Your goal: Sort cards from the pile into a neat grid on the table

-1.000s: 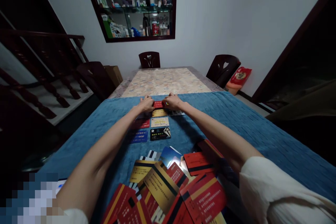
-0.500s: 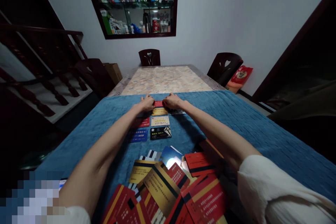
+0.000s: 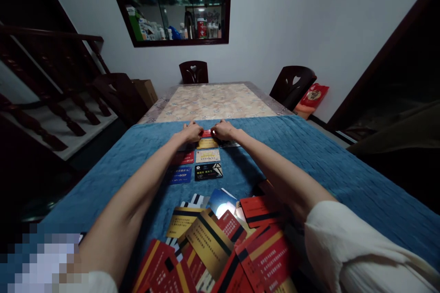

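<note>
At the far end of the laid-out cards, a small red card (image 3: 206, 133) lies between my two hands. My left hand (image 3: 192, 132) has its bent fingers closed at the card's left end, and my right hand (image 3: 223, 130) grips the right end the same way. Just below it is a gold card (image 3: 207, 143). Nearer to me are a cream card (image 3: 207, 155), a black VIP card (image 3: 208, 171), a red DCEP card (image 3: 184, 158) and a blue DCEP card (image 3: 180, 175). A dark card (image 3: 229, 143) is partly hidden under my right wrist.
A loose pile of red, gold and blue cards (image 3: 209, 240) lies close to me between my forearms. The blue cloth (image 3: 309, 169) covers the near part of the table (image 3: 220, 98). Chairs (image 3: 292, 87) stand around it, with a wall cabinet (image 3: 182, 43) beyond.
The view has shifted slightly, so everything sits a little higher and more to the left. Both hands stay at the ends of the red card.
</note>
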The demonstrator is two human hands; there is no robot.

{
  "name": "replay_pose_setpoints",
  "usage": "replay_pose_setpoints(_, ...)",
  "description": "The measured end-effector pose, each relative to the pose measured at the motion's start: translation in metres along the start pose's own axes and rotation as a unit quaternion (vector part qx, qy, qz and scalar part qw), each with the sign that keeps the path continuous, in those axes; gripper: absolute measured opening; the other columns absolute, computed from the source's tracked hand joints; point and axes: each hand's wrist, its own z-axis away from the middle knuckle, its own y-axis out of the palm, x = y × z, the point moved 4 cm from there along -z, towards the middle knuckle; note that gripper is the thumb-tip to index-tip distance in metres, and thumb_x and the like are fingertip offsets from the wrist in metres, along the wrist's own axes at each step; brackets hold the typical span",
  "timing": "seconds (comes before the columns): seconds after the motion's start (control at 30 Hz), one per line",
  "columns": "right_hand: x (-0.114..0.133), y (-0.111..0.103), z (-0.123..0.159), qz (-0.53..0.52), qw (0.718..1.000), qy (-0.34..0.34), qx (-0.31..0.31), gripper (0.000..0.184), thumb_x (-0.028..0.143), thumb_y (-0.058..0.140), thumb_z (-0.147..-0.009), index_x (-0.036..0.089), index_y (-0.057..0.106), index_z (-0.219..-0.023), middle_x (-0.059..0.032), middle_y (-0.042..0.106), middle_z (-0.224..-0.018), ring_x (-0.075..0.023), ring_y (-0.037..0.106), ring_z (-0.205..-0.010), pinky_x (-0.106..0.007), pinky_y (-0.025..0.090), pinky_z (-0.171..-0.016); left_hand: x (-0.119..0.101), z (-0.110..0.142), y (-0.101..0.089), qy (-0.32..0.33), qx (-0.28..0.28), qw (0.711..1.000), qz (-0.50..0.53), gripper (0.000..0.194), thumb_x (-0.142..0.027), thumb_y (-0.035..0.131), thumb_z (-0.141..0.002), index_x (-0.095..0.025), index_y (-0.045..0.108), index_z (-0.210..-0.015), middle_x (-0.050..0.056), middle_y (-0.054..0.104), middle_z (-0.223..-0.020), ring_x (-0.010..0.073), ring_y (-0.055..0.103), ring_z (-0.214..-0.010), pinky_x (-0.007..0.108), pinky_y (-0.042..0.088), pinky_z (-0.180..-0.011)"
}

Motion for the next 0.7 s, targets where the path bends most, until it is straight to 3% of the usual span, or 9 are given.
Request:
replay_pose_setpoints(0.27,0.006,-0.004,0.005,0.008,1.000,0.006,0.008,0.036,0.021,0.049,-0.088,0.021,0.069,-0.118,-0.0129,0.066,-0.125,-0.0346,0.048,-0.120,-0.040,0.041,-0.087,-0.003,-0.001,0.000,-0.013,0.008,1.000,-0.003,0.026,-0.014,0.052,-0.074,-0.021,0.072,-0.091,0.013,0.067,-0.113,0.0365,0.040,-0.126,0.051,0.039,-0.093)
replay_pose_setpoints(0.53,0.000,-0.012,0.018,0.008,1.000,0.010,-0.025,0.040,0.025,0.045,-0.092,0.021,0.064,-0.126,-0.0134,0.061,-0.131,-0.0349,0.043,-0.124,-0.044,0.040,-0.089,-0.016,0.012,-0.010,-0.011,-0.038,0.999,-0.009,0.044,-0.014,0.043,-0.083,-0.019,0.063,-0.122,0.017,0.054,-0.135,0.0338,0.033,-0.136,0.055,0.036,-0.099)
replay_pose_setpoints(0.7,-0.005,-0.020,0.038,0.003,0.998,0.007,-0.055,0.039,0.026,0.048,-0.092,0.022,0.064,-0.127,-0.0130,0.061,-0.131,-0.0340,0.040,-0.123,-0.045,0.038,-0.091,-0.028,0.026,-0.013,0.014,-0.067,0.998,-0.009,0.045,-0.015,0.045,-0.083,-0.020,0.062,-0.124,0.015,0.054,-0.136,0.0342,0.029,-0.137,0.056,0.033,-0.101)
